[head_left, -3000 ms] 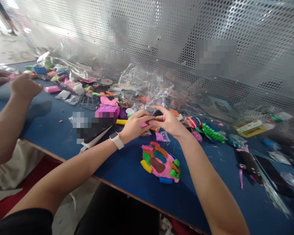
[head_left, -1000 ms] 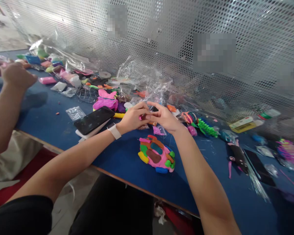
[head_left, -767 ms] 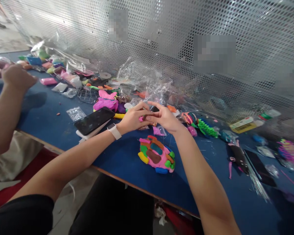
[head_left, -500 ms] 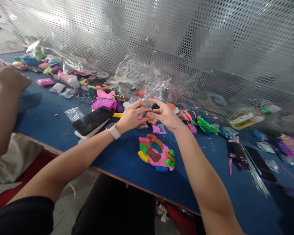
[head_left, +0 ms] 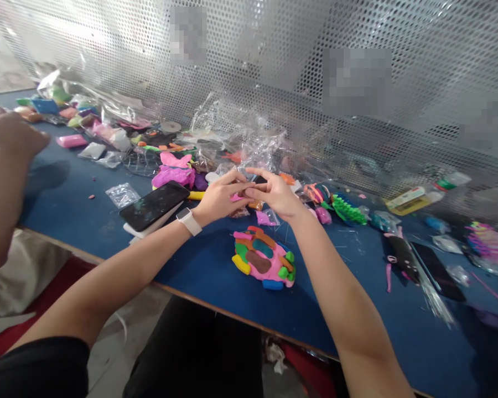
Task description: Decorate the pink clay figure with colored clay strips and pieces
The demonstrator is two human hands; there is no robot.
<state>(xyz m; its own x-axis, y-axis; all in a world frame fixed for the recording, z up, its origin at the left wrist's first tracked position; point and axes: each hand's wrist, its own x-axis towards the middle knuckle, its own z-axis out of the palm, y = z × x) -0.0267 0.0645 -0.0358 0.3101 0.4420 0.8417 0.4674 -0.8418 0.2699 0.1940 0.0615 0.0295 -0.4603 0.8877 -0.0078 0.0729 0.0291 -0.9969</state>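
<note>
My left hand [head_left: 219, 198], with a white watch on its wrist, and my right hand [head_left: 276, 193] meet fingertip to fingertip above the blue table [head_left: 207, 276]. Between them they pinch a small pink piece of clay [head_left: 236, 197], mostly hidden by the fingers. Just below and in front of my hands lies a pink clay model [head_left: 264, 263] covered with coloured patches. A small pink clay packet [head_left: 266, 218] lies under my right hand.
A black phone [head_left: 154, 198] rests on a white block left of my hands. Clay figures, a green spiky figure [head_left: 348, 210], plastic wrappers and a second phone [head_left: 437, 270] litter the table. A perforated metal screen [head_left: 274, 66] backs it. Another person's arm [head_left: 0, 182] works at far left.
My hands stay together, working the pink clay between the fingertips. The view has shifted a little. The other person's hand at left has drifted slightly.
</note>
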